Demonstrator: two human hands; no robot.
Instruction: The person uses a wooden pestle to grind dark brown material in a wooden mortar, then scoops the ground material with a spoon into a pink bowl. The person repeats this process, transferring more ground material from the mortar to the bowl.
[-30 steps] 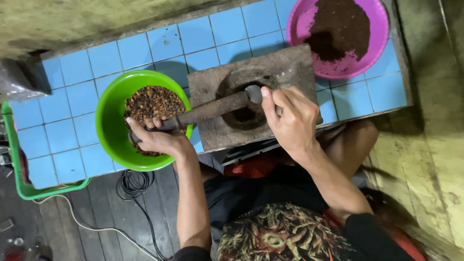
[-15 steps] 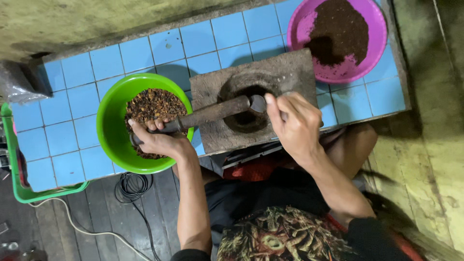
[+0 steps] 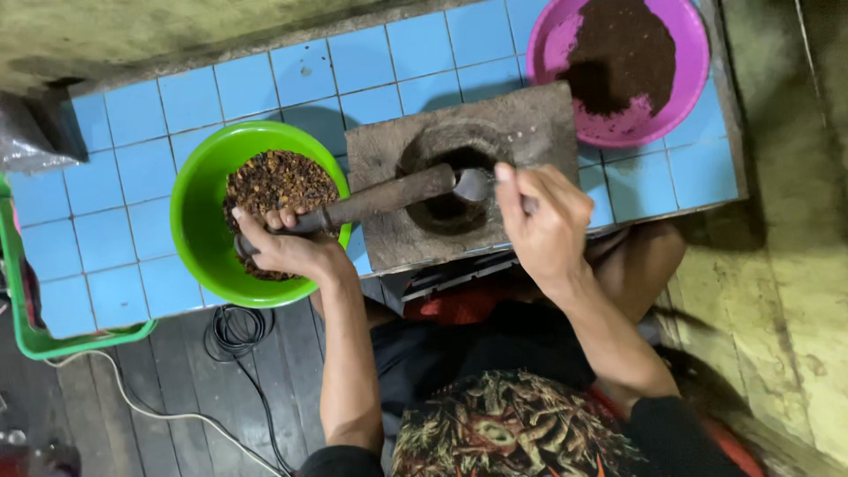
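Note:
My left hand grips the handle end of a long dark pestle above the rim of a green bowl holding coarse brown pieces. The pestle's far end reaches into the round hollow of a square stone mortar. My right hand holds a metal spoon whose bowl sits over the dark hollow, right beside the pestle's tip.
A pink bowl with dark ground powder stands behind the mortar at the right. All sit on a blue-tiled ledge. A green crate is at the left edge, a cable on the wooden floor below.
The pestle has shifted slightly and my right hand has moved the spoon closer over the mortar's hollow. The view has drifted a little.

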